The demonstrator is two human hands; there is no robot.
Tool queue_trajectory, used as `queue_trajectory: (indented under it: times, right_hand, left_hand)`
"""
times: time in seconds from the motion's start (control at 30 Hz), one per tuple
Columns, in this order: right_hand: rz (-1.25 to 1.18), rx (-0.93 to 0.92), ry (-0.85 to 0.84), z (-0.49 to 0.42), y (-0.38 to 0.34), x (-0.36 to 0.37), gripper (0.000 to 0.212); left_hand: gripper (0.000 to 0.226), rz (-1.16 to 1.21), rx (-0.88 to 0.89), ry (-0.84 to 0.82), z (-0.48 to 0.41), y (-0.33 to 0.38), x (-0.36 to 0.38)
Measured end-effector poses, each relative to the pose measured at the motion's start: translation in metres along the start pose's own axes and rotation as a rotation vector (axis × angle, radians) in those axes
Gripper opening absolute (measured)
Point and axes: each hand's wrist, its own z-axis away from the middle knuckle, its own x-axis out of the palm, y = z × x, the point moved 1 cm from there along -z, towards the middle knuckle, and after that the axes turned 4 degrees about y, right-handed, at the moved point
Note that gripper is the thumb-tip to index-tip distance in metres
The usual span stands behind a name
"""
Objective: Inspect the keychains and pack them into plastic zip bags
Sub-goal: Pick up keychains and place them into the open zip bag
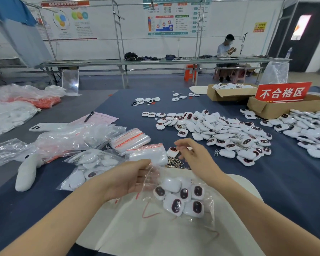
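Observation:
My left hand (pixel 127 179) holds the mouth of a clear zip bag (pixel 201 220) with a red seal line. The bag lies over a white sheet (pixel 155 235) and holds several white keychains (pixel 181 198) with dark red oval faces. My right hand (pixel 194 154) hovers just beyond the bag with loosely curled fingers and holds nothing. Right beside its fingertips lies a single white keychain (pixel 173 151) on a small heap of metal clasps (pixel 175 162). A large pile of loose keychains (pixel 222 133) spreads over the blue table to the right.
Stacks of empty zip bags (pixel 135 143) and filled bags (pixel 89 167) lie to the left, with a phone (pixel 48 126), a pen on pink paper (pixel 95 118) and a white plush (pixel 26 172). Cardboard boxes (pixel 277 106) with a red sign (pixel 283 92) stand far right. A person sits at the back bench.

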Motion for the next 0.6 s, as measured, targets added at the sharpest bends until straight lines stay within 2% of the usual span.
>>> queue_trajectory:
  times: [0.1,0.27,0.37,0.43,0.6]
  right_hand:
    - [-0.051,0.081,0.100,-0.002,0.018,-0.006,0.035]
    - [-0.183,0.164,0.252,-0.005,0.037,-0.014,0.033]
    - [-0.208,0.232,0.287,-0.006,0.044,-0.020,0.032]
    - [-0.218,0.270,0.305,-0.007,0.049,-0.023,0.031]
    - [-0.159,0.335,0.320,-0.016,0.058,-0.023,0.027]
  left_hand:
    - [0.034,-0.062,0.032,0.035,-0.003,0.000,-0.001]
    - [0.021,-0.250,0.066,0.109,-0.008,0.005,0.002]
    - [0.014,-0.562,0.261,0.305,-0.015,0.018,-0.002]
    - [0.014,-0.684,0.381,0.386,-0.023,0.030,-0.001]
    - [0.016,-0.934,0.551,0.359,-0.055,0.052,0.025]
